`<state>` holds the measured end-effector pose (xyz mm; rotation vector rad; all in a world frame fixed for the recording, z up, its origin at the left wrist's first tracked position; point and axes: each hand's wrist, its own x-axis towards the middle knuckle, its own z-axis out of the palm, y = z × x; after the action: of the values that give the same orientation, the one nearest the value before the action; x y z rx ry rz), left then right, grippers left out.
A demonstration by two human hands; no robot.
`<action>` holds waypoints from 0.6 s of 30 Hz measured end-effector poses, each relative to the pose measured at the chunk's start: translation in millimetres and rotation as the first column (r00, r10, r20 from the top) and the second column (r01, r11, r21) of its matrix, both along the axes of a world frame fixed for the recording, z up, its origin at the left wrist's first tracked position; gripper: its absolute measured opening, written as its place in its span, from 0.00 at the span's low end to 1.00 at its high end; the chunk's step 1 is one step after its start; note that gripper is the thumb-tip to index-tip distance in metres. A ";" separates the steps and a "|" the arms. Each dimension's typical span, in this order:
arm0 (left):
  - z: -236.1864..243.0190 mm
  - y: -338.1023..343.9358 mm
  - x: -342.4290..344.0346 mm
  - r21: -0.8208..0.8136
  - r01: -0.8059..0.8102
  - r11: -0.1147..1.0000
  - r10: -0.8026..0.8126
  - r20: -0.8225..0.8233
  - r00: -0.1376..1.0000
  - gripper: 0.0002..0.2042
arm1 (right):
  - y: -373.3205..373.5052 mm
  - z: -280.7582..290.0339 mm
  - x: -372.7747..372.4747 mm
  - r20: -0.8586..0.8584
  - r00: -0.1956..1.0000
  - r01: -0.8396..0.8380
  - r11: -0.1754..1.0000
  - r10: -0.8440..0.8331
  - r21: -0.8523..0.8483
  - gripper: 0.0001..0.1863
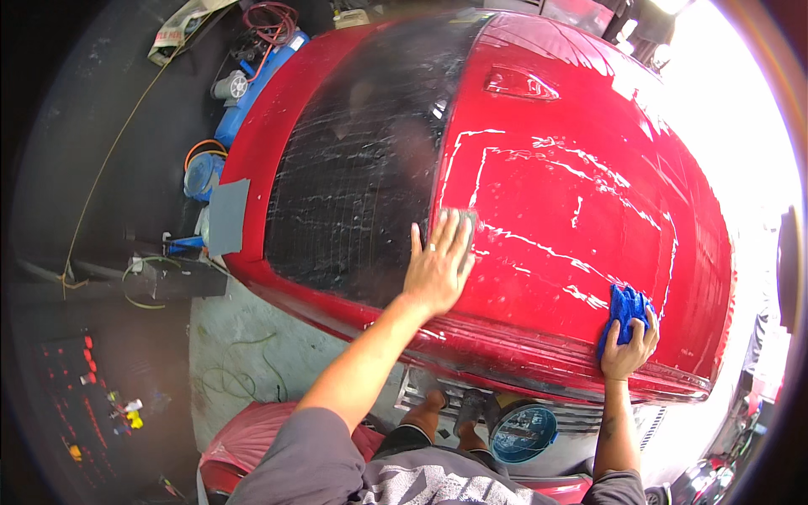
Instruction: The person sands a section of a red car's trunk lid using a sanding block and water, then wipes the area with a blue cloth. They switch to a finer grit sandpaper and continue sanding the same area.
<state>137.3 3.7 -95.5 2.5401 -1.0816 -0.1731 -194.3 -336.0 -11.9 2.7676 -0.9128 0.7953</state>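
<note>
A wet red car roof [547, 202] fills the middle, with white streaks of liquid across it. My left hand [438, 273] lies at the roof's edge beside the dark glass, fingers stretched over a thin grey pad [470, 227] and pressing it to the paint. Most of the pad is hidden under the fingers; it looks like sandpaper, but I cannot tell for sure. Near the right end of the roof's close side, my right hand [627, 345] grips a crumpled blue cloth [627, 305] against the red surface. The dark window glass [353, 168] on the left carries wet streaks.
By my feet stands a bucket [523, 433] of cloudy liquid, next to a slatted metal step [412, 391]. A blue air compressor [252, 101] with hoses is beyond the car's left side. Grey sheeting [229, 216] covers the car's left corner. A red-covered object [252, 438] sits lower left.
</note>
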 end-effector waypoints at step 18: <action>30.9 -76.0 99.8 0.157 -0.011 0.987 0.009 0.014 1.000 0.34 | -14.2 6.1 0.5 -0.054 0.997 -0.042 0.996 0.046 0.078 0.20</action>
<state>237.1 -72.3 -64.7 2.6891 -1.0998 -0.2490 -193.7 -350.2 -5.8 2.8701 -0.8935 0.7000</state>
